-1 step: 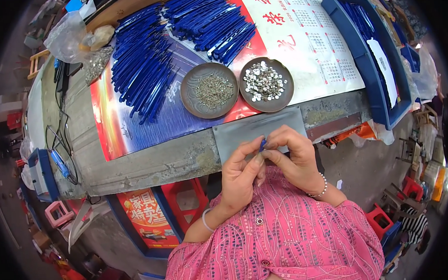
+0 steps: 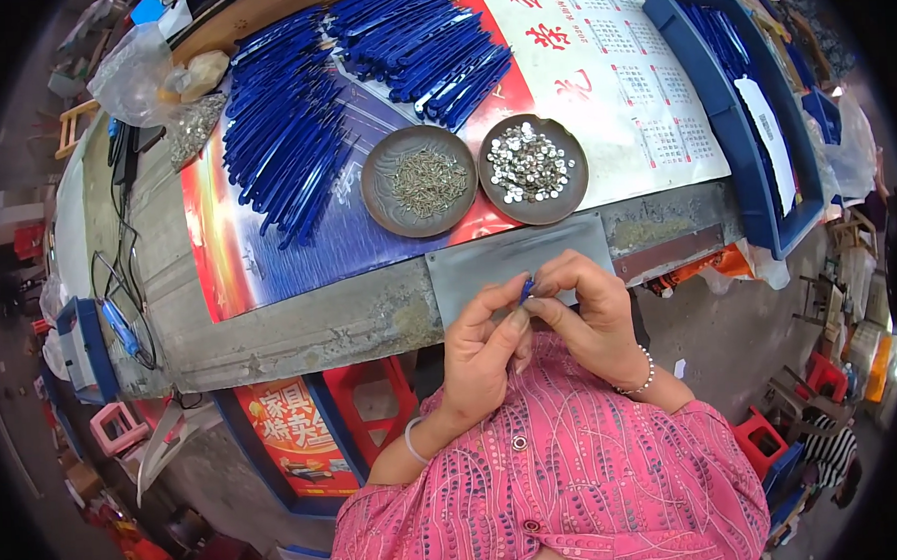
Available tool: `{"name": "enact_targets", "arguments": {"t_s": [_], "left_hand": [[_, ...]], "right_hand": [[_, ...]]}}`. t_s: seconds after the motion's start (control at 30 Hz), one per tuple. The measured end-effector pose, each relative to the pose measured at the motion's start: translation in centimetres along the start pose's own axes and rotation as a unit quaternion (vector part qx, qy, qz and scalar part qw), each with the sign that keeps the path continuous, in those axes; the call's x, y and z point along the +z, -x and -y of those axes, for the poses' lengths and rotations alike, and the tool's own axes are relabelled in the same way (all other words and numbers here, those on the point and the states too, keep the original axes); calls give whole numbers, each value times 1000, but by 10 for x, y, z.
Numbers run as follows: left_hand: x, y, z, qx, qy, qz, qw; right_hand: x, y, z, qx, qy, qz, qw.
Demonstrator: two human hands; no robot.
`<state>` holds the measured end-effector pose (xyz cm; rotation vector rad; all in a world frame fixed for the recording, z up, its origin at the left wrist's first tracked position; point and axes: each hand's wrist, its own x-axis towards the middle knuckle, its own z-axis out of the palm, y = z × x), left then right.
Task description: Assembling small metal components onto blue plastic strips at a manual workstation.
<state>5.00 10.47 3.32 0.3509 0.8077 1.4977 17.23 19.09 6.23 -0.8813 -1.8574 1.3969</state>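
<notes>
My left hand [image 2: 483, 347] and my right hand [image 2: 588, 312] meet in front of my chest, just over the table's near edge. Together their fingertips pinch one small blue piece [image 2: 527, 289]; most of it is hidden by my fingers. A grey metal plate [image 2: 488, 268] lies on the table edge right behind my hands. Beyond it stand two brown round dishes: the left dish [image 2: 377, 205] holds small thin metal pins, the right dish [image 2: 577, 189] holds shiny silver round bits.
Two heaps of long blue strips [image 2: 282, 127] [image 2: 418, 46] lie on a red and blue poster covering the table. A blue tray [image 2: 738, 137] with more blue strips stands at the right. A clear plastic bag [image 2: 134, 73] sits far left. Red stools [image 2: 369, 404] stand under the table.
</notes>
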Motion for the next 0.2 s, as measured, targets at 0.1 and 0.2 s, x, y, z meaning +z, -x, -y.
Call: {"name": "enact_targets", "arguments": {"t_s": [0.1, 0.2], "left_hand": [[-3, 1, 0, -4, 12, 5, 1000], [-1, 0, 0, 34, -15, 21, 999]], "right_hand": [[3, 2, -3, 25, -41, -18, 999], [3, 3, -4, 47, -113, -6, 992]]}}
